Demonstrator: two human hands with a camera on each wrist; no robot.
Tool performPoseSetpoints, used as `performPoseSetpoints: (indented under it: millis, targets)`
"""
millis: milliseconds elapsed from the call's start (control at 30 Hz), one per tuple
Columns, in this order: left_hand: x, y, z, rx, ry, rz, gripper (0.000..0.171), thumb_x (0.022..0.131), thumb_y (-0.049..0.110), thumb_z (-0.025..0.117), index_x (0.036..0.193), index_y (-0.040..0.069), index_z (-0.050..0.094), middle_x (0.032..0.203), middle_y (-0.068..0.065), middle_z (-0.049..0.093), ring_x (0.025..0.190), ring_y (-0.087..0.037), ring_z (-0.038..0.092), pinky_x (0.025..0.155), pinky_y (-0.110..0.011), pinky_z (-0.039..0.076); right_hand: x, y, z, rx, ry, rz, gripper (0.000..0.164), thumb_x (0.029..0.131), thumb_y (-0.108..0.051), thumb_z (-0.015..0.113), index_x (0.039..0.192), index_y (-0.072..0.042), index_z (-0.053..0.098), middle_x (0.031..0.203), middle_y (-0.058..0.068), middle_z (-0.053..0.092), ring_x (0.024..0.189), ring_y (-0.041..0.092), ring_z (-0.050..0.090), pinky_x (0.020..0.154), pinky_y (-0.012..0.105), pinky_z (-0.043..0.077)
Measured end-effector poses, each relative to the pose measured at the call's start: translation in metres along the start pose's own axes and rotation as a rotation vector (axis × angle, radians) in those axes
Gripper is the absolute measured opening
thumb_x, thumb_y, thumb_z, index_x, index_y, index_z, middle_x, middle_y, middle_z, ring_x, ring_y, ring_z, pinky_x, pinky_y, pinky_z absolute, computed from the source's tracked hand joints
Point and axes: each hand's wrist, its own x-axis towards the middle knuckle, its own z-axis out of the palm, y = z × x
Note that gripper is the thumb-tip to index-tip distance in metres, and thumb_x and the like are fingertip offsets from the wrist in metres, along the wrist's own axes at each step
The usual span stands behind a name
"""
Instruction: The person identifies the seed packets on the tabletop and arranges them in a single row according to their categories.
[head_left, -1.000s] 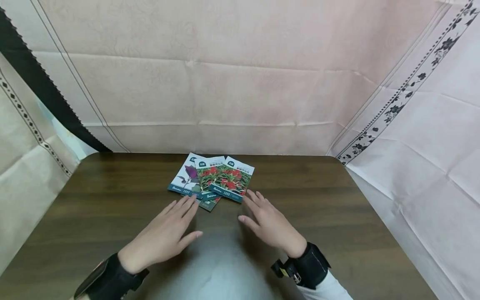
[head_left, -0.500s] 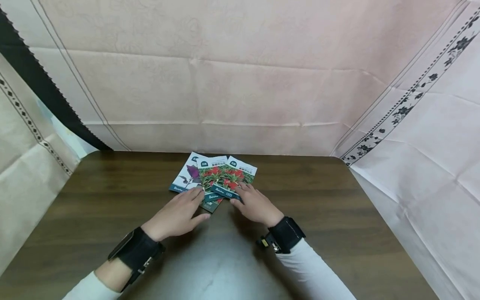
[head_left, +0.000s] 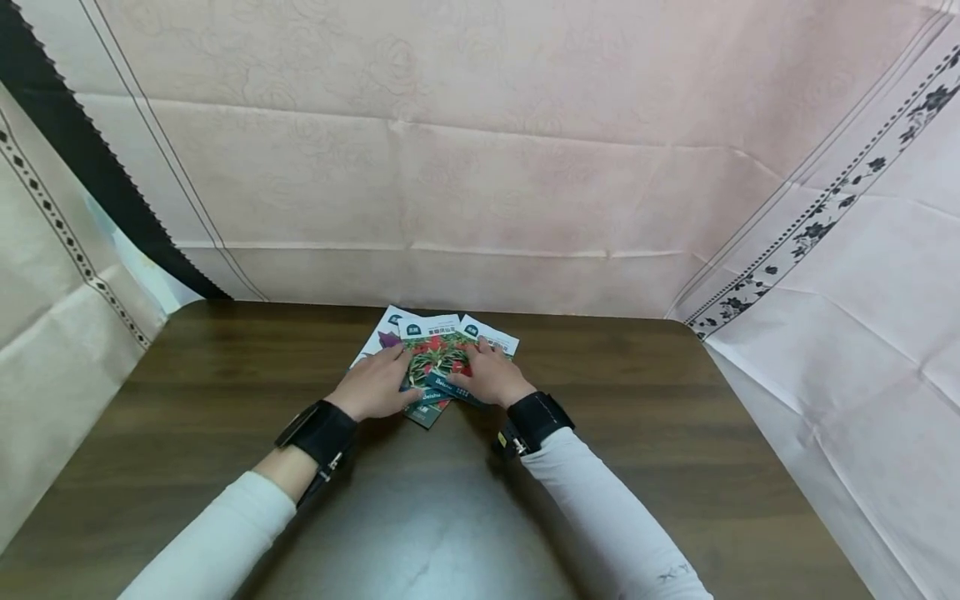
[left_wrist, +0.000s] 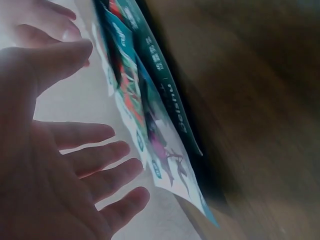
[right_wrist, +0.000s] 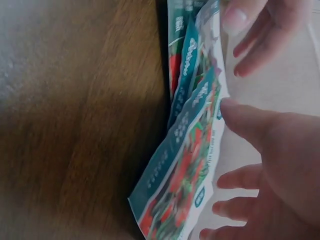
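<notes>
Several flower-printed seed packets lie overlapping near the table's far edge. The packet with a purple bloom [head_left: 388,323] is on the left, a red-flower packet [head_left: 435,354] in the middle, another red-flower packet [head_left: 491,331] on the right. A green-edged packet [head_left: 428,414] pokes out underneath. My left hand [head_left: 373,385] is over the pile's left side, and my right hand [head_left: 497,377] over its right side; both partly cover the packets. In the left wrist view the left hand's fingers [left_wrist: 107,177] are spread above the purple packet [left_wrist: 170,155]. The right hand [right_wrist: 280,160] likewise has spread, slightly bent fingers.
The brown wooden table [head_left: 637,433] extends around the pile, with rounded far corners. A pale cloth [head_left: 525,183] hangs behind it, and patterned cloth [head_left: 847,350] borders the right side. Both wrists wear black straps.
Both hands have moved forward, from the near edge of the packets to over them. The packets keep nearly the same arrangement.
</notes>
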Motion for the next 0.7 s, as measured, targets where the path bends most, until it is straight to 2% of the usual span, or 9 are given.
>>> performPoseSetpoints:
  millis: [200, 433, 600, 700]
  targets:
    - [0.012, 0.004, 0.004, 0.011, -0.037, -0.031, 0.074, 0.092, 0.041, 0.063, 0.144, -0.006, 0.038, 0.149, -0.027, 0.037, 0.136, -0.041, 0.041, 0.108, -0.059, 0.036, 0.01, -0.002, 0.01, 0.016, -0.068, 0.029, 0.077, 0.097, -0.052, 0.05, 0.155, -0.01, 0.021, 0.161, 0.017, 0.016, 0.147, 0.043, 0.018, 0.116, 0.053, 0.028]
    - [0.017, 0.006, 0.008, 0.009, -0.043, -0.056, 0.073, 0.092, 0.042, 0.063, 0.145, -0.002, 0.038, 0.149, -0.026, 0.038, 0.131, -0.042, 0.046, 0.105, -0.061, 0.039, 0.011, -0.001, 0.015, -0.008, -0.092, 0.025, 0.077, 0.097, -0.053, 0.049, 0.154, -0.01, 0.022, 0.162, 0.016, 0.016, 0.147, 0.042, 0.018, 0.118, 0.053, 0.025]
    - [0.018, 0.004, 0.013, 0.019, -0.074, -0.057, 0.072, 0.091, 0.042, 0.063, 0.146, 0.002, 0.04, 0.151, -0.023, 0.038, 0.135, -0.041, 0.041, 0.107, -0.064, 0.033, 0.011, 0.002, 0.014, -0.029, -0.104, -0.009, 0.076, 0.097, -0.052, 0.048, 0.154, -0.008, 0.024, 0.161, 0.017, 0.017, 0.148, 0.038, 0.019, 0.121, 0.05, 0.02]
    - [0.019, 0.003, 0.014, 0.039, -0.093, -0.056, 0.07, 0.091, 0.044, 0.063, 0.145, 0.005, 0.042, 0.152, -0.02, 0.038, 0.137, -0.041, 0.039, 0.108, -0.065, 0.032, 0.009, 0.004, 0.012, -0.036, -0.106, -0.022, 0.073, 0.097, -0.051, 0.048, 0.153, -0.008, 0.028, 0.161, 0.018, 0.018, 0.147, 0.04, 0.02, 0.12, 0.05, 0.022]
